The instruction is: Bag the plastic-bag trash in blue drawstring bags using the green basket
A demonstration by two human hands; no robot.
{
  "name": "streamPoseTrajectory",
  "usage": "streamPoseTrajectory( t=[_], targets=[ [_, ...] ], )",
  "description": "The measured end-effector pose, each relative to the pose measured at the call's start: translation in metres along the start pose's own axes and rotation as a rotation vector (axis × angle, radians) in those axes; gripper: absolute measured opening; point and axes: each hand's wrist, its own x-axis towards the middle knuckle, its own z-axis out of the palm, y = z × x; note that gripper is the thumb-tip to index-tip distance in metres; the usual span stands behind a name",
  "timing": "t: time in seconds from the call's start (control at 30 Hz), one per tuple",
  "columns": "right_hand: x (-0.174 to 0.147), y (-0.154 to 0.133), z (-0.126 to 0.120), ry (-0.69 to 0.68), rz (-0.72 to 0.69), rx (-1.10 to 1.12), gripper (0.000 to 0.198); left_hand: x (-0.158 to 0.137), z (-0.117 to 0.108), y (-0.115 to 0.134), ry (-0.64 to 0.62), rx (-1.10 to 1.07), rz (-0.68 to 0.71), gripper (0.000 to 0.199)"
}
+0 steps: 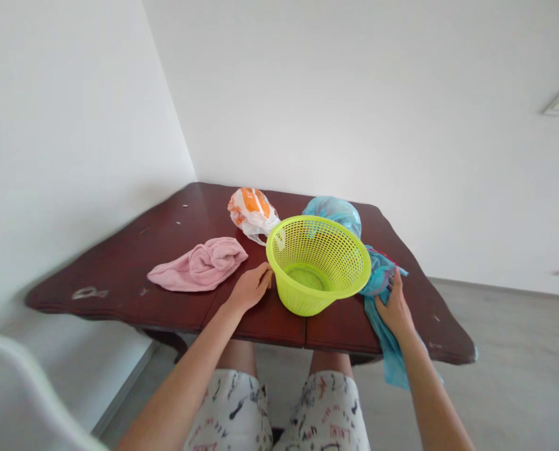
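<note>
A lime-green plastic basket (302, 302) stands upright near the table's front edge, its inside showing nothing in it. My left hand (251, 287) is at the basket's left side, fingers curled against it just below the rim. To the right, my right hand (395, 308) has its thumb and fingers around a crumpled blue plastic bag (377, 275), part of which hangs over the table edge. Behind the basket lies another bulging blue plastic bag (338, 212), partly hidden by the rim. What the bags contain cannot be made out.
A folded pink towel (204, 266) lies left of my left hand. Farther back is a knotted white-and-orange plastic bag (253, 210). The dark red wooden table (133, 275) meets white walls. A white chair edge (30, 376) shows at lower left.
</note>
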Motion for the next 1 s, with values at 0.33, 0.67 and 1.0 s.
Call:
streamPoseTrajectory(
  t=[0.33, 0.67, 1.0],
  targets=[
    [-0.005, -0.019, -0.009, -0.069, -0.095, 0.015, 0.095, -0.003, -0.005, 0.004, 0.028, -0.020, -0.001, 0.031],
    [-0.018, -0.026, -0.008, -0.040, -0.020, 0.039, 0.071, -0.005, -0.008, 0.011, 0.017, -0.038, 0.024, 0.029],
    [-0.018, -0.030, -0.007, 0.010, 0.069, 0.036, 0.068, -0.005, -0.006, 0.008, 0.026, -0.035, 0.015, 0.031]
  ],
)
